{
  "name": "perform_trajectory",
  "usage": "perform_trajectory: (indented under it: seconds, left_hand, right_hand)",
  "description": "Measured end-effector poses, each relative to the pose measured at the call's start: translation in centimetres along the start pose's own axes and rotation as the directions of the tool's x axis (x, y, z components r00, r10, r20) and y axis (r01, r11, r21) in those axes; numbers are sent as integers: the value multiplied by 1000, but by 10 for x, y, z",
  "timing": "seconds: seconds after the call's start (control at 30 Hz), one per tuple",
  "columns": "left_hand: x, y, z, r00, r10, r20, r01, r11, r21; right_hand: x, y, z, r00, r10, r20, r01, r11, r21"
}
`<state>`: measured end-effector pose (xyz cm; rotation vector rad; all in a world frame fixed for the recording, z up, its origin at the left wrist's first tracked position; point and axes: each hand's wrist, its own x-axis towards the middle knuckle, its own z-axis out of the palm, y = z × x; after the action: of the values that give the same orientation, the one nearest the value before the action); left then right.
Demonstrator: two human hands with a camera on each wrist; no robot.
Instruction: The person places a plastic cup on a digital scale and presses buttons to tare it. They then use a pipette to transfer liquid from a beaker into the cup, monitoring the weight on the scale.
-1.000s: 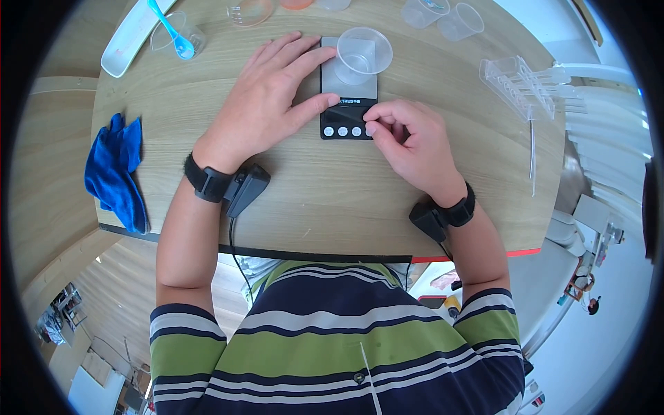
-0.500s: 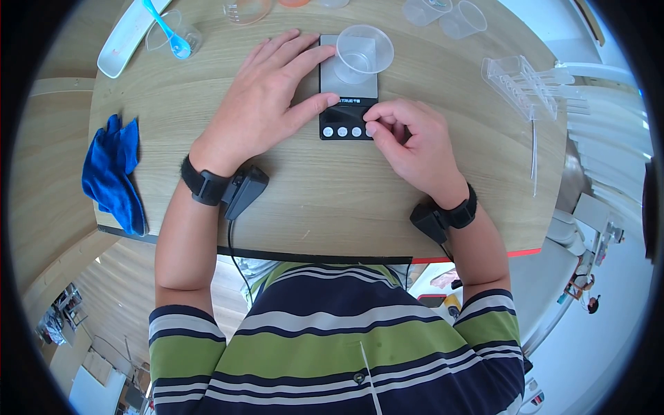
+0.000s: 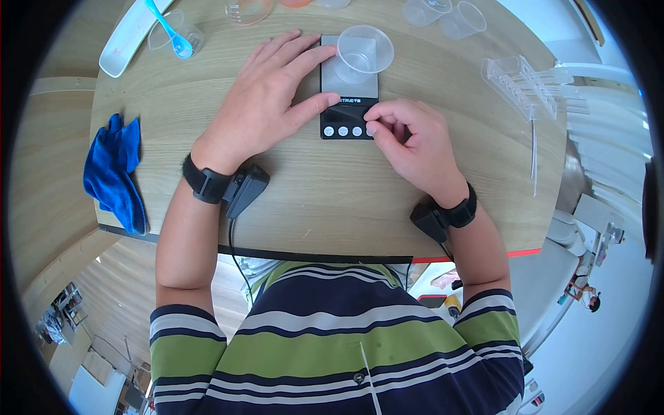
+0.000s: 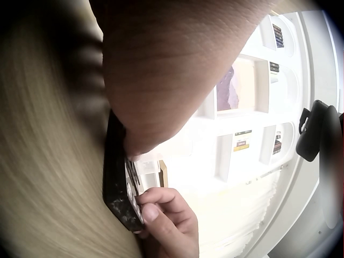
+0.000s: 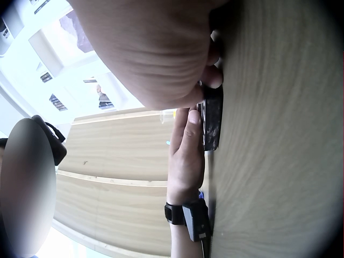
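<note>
A small black digital scale lies on the table with a clear plastic cup upright on its grey weighing plate. My left hand is spread along the scale's left side, fingers extended. Its index fingertip reaches the plate beside the cup, and the thumb tip lies over the frame above the dark display. At the front right corner, my right hand has thumb and index finger bent together, holding the scale's edge by the last round button, which the thumb partly covers. The left wrist view shows these fingertips right at the scale's edge.
On the left lie a blue cloth, a white tray, and a cup with a blue spoon. More clear cups stand at the back. A clear rack with plastic pieces and a thin rod are right.
Both hands, the scale and the cup keep their places. Only the head view shifts very slightly.
</note>
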<state>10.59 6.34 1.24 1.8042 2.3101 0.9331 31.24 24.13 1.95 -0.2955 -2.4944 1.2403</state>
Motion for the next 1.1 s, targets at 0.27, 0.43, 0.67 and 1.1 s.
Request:
perform_trajectory:
  seconds: [0.27,0.43,0.67,1.1]
  left_hand:
    - [0,0,0,1000,4,-6,-4,1000,1]
    - [0,0,0,1000,-3,-1,3,1000,-2]
    - [0,-1,1,1000,-2,-7,2,1000,3]
    - [0,0,1,1000,-4,-1,4,1000,2]
  right_hand:
    - [0,0,0,1000,10,8,-9,1000,-10]
    - [0,-1,-1,1000,7,17,-6,1000,-21]
    - [0,-1,0,1000,14,12,-13,1000,-15]
    - [0,0,0,1000,-3,5,3,1000,-5]
